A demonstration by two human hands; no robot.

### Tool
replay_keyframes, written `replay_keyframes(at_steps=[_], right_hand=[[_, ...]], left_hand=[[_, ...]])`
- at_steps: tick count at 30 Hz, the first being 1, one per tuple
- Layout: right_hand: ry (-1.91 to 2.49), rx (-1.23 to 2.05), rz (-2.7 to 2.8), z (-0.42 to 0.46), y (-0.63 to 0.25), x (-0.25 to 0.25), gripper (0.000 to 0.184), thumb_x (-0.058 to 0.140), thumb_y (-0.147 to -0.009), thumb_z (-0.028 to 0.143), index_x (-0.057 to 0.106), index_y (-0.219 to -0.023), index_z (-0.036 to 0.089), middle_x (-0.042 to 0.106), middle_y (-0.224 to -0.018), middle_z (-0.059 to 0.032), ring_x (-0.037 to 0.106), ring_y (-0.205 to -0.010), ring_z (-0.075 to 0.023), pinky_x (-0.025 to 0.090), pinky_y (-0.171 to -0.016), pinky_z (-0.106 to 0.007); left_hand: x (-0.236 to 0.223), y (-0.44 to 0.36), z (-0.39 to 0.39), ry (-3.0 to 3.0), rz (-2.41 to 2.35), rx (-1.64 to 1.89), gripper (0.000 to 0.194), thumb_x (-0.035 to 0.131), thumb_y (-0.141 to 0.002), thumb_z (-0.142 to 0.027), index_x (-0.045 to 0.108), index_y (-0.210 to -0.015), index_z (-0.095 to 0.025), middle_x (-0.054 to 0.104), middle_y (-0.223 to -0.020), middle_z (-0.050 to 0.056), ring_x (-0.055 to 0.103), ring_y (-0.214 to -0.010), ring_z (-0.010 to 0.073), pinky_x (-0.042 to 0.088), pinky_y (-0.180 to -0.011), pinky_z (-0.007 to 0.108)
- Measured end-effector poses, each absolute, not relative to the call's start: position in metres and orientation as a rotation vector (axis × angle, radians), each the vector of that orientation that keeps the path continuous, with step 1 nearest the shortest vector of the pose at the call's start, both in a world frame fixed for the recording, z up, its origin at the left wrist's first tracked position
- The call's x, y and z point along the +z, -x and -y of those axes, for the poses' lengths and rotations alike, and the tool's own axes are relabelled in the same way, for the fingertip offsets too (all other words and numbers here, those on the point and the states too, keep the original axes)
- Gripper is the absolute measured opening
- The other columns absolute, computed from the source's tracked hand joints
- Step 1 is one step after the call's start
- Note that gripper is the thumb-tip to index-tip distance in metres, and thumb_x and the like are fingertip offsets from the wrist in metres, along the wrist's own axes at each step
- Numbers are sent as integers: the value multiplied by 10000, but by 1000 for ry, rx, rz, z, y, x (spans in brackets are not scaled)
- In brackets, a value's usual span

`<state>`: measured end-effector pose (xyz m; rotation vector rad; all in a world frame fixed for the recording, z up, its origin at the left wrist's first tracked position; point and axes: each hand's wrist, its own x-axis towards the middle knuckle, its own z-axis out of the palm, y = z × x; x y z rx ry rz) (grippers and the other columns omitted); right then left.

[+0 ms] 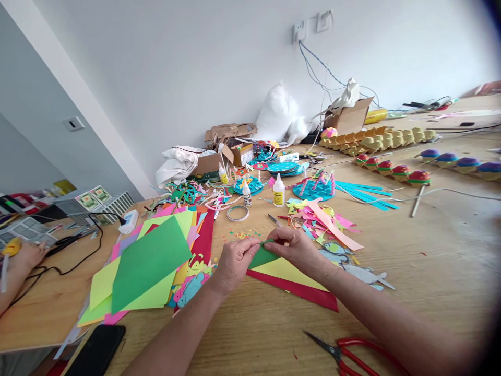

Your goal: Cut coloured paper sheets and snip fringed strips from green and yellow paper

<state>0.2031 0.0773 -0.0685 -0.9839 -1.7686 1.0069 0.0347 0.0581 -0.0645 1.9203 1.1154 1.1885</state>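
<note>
Evidently, both hands are engaged on one item: a green paper piece [261,258], located centrally before the person, over a yellow sheet [291,273] and a red sheet [309,296] on the worktop [242,329]. The fingers of the left hand [235,259] are pinched narrow on its upper edge; those of the right hand [299,249] are likewise closed on that edge, just beside. The paired pinch presumably steadies thin stock and gives close control of the edge. Whether the edge is folded or rolled cannot be determined.

Red-handled scissors [340,352] lie near the right forearm, apparently placed for ready reach. A stack of coloured paper [102,279] lies to the left, probably as supply. A glue bottle [278,193] and a small bottle [246,194] stand upright beyond the hands, likely set back to avoid knocks.

Surface: wood-grained, with paper scraps [309,215] beyond the right hand, painted egg-carton strips [400,172] further right, and a dark phone [96,350] at near left.

Room: pale wall [195,62] with sockets [299,32] and trailing cables [313,73]. A co-worker's hand [29,256] shows at far left.
</note>
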Motion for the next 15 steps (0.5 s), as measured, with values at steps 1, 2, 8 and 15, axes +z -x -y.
replay_keyframes(at_steps=[1, 2, 8, 15], right_hand=[[985, 1030, 1770, -78, -203, -69, 127, 611, -659, 294, 581, -599, 186, 493, -508, 37, 427, -504, -105, 326, -454, -220], [986, 1056, 1771, -78, -203, -70, 129, 619, -654, 300, 580, -610, 186, 494, -515, 40, 427, -504, -103, 325, -454, -219], [990, 1232, 1739, -80, -200, -77, 194, 634, -628, 356, 567, -632, 174, 499, -538, 45, 440, -510, -99, 323, -464, -215], [1021, 1314, 1639, -79, -196, -79, 262, 628, -601, 415, 532, -555, 175, 461, -477, 60, 391, -451, -82, 282, -439, -217]], left_hand=[[-64, -35, -58, -1917, -1134, 1198, 166, 567, -745, -244, 708, -833, -245, 689, -731, 23, 596, -651, 173, 421, -620, 228], [-64, -34, -59, -1911, -1154, 1215, 169, 562, -747, -245, 708, -833, -239, 686, -726, 21, 591, -653, 170, 419, -620, 226], [-66, -33, -61, -1837, -1277, 1325, 207, 526, -762, -265, 697, -855, -194, 659, -688, 7, 553, -613, 141, 408, -582, 204], [-67, -38, -60, -1718, -1287, 1363, 194, 534, -742, -273, 695, -784, -172, 604, -618, -4, 485, -561, 114, 379, -527, 184]])
